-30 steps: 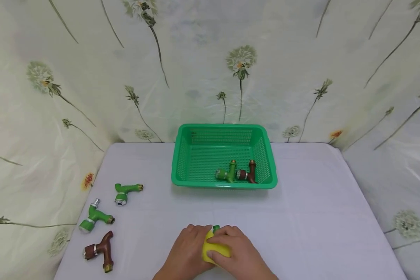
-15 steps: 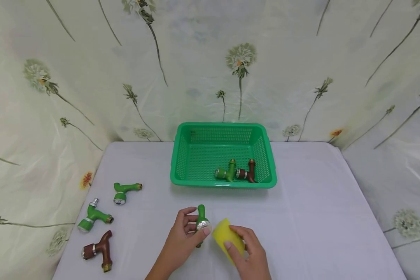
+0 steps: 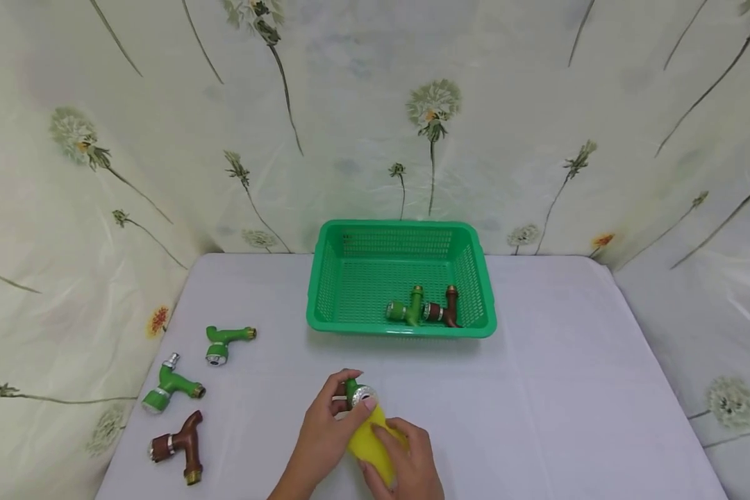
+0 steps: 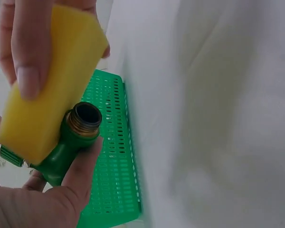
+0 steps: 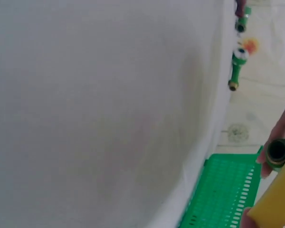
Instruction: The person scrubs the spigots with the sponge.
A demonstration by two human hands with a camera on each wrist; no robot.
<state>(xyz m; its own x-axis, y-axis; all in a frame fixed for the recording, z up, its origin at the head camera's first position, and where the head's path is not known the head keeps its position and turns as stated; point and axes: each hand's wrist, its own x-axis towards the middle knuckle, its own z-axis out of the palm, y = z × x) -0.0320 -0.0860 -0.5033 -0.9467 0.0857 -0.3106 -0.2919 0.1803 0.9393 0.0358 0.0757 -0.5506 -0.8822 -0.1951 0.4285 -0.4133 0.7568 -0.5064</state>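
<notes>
My left hand (image 3: 326, 434) grips a green tap (image 4: 69, 147) with a silver ring and a threaded brass end. In the left wrist view that open end faces the camera. A yellow sponge (image 3: 375, 444) is pinched between the thumb and fingers of my right hand (image 3: 410, 462). The sponge (image 4: 52, 90) lies against the tap's body and hides part of it. Both hands are close together near the front of the table, and the right wrist view catches the sponge (image 5: 278, 199) beside the tap's mouth (image 5: 278, 151).
Behind the hands stands a green basket (image 3: 401, 330) holding a green tap (image 3: 414, 305) and a brown tap (image 3: 450, 305). On the left lie two green taps (image 3: 225, 340) and a brown tap (image 3: 184, 444). A flowered sheet (image 3: 350, 139) hangs behind the white-covered table (image 3: 569, 382).
The hands, first together around the sponge and tap, parted half a second ago, baring the tap. Now the right hand has brought the sponge back left against it.
</notes>
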